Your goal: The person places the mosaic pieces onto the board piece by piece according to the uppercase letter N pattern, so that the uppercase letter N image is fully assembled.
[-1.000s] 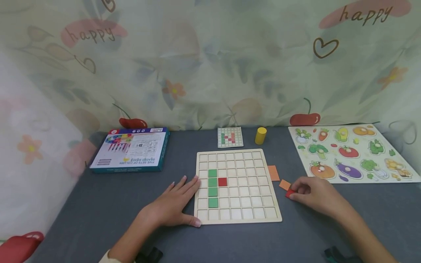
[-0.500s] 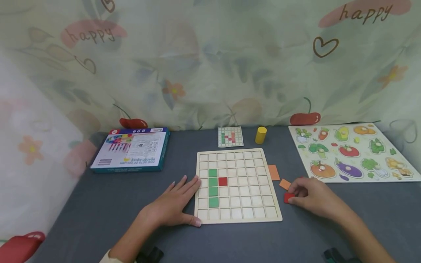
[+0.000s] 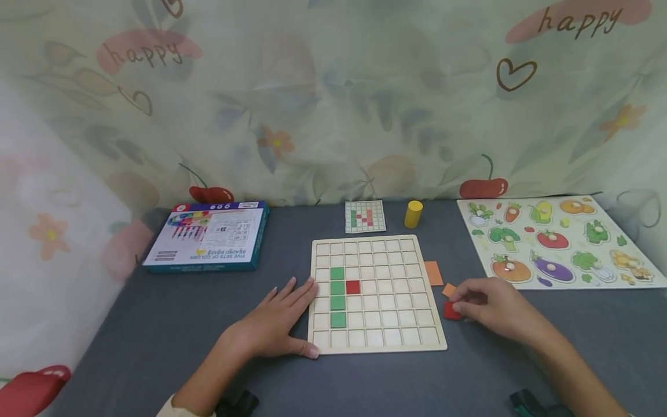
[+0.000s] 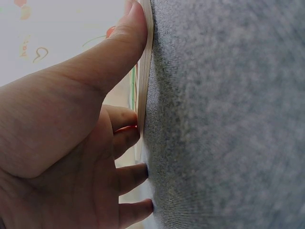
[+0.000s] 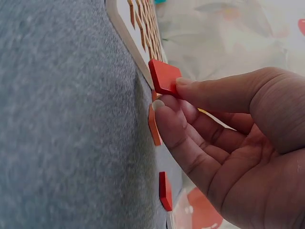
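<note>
My right hand [image 3: 490, 307] pinches a red square tile [image 3: 450, 310] between thumb and fingers, just right of the wooden grid board [image 3: 374, 351]. In the right wrist view the held red tile [image 5: 164, 77] is tilted, with the thumb on its face. My left hand [image 3: 276, 324] lies with fingers spread along the board's left edge, thumb at the near left corner. In the left wrist view the thumb [image 4: 114, 52] presses the board's side. Set into the grid are several green tiles [image 3: 337, 303] in one column and one red tile [image 3: 352, 287] beside them.
Orange tiles [image 3: 433, 274] lie right of the board, and another red tile [image 5: 165, 192] shows in the right wrist view. Behind stand a small pattern card [image 3: 377, 226] and a yellow cylinder [image 3: 413, 215]. A box [image 3: 208, 237] lies left, a vegetable puzzle board [image 3: 568, 278] right.
My right hand has shifted the red tile a little left toward the board, lifting it away from the spot by the small orange tile. The left hand has stayed put.
</note>
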`<state>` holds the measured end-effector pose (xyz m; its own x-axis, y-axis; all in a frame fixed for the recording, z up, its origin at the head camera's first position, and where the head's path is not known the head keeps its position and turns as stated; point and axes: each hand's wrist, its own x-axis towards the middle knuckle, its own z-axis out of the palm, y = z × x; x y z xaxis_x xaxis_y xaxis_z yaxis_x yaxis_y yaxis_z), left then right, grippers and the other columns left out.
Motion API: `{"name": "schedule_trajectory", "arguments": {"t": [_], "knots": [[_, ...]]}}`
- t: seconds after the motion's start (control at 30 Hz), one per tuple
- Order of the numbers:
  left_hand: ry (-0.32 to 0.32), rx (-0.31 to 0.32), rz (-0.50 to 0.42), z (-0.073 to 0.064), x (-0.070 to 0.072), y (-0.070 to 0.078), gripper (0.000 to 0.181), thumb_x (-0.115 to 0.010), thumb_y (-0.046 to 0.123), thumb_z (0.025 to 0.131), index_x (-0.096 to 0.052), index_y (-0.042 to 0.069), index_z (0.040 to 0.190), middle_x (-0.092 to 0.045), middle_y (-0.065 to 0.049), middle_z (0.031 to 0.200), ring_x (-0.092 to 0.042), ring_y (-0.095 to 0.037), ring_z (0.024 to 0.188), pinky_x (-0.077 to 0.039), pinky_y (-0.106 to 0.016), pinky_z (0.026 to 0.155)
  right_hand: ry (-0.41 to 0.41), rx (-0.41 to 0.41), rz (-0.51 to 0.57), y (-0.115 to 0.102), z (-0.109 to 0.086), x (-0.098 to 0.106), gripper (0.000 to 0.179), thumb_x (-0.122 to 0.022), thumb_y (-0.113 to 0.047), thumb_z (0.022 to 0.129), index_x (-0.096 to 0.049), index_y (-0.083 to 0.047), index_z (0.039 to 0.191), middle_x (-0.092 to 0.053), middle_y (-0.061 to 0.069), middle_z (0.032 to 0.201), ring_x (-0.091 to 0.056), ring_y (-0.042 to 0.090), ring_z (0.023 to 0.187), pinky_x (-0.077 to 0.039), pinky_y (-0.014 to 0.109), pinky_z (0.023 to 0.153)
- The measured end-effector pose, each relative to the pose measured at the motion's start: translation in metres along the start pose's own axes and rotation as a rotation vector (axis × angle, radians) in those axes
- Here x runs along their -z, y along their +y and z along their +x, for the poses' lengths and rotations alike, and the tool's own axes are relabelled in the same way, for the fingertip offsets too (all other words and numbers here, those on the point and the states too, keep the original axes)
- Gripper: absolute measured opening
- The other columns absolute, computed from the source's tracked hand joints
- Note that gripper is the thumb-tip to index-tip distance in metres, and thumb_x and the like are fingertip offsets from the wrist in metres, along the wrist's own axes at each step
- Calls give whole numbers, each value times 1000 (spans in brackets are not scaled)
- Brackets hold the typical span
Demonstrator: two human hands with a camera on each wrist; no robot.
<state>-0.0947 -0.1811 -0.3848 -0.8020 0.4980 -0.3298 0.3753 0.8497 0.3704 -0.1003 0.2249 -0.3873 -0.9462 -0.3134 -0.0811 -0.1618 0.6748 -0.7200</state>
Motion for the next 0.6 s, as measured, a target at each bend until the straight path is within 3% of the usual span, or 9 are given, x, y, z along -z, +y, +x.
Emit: {"name": "schedule_trajectory", "arguments": {"t": [0.3, 0.6], "knots": [[-9, -5, -2, 0, 0, -1, 112, -73, 67, 78, -19, 17, 162, -15, 1, 167, -6, -30, 152, -9, -59, 117, 13, 8, 18, -12, 10, -9, 7, -78, -8, 87, -74, -9, 93, -69, -2, 85, -62, 15, 70, -54, 27, 64], [-8, 0, -2, 0, 0, -2, 112, -72, 68, 78, -19, 17, 162, -14, 2, 167, -5, -30, 152, -9, -59, 118, -3, 79, -12, -28, 24, -24, 7, -78, -8, 86, -76, -13, 91, -69, -8, 83, -61, 12, 74, -53, 27, 68]]}}
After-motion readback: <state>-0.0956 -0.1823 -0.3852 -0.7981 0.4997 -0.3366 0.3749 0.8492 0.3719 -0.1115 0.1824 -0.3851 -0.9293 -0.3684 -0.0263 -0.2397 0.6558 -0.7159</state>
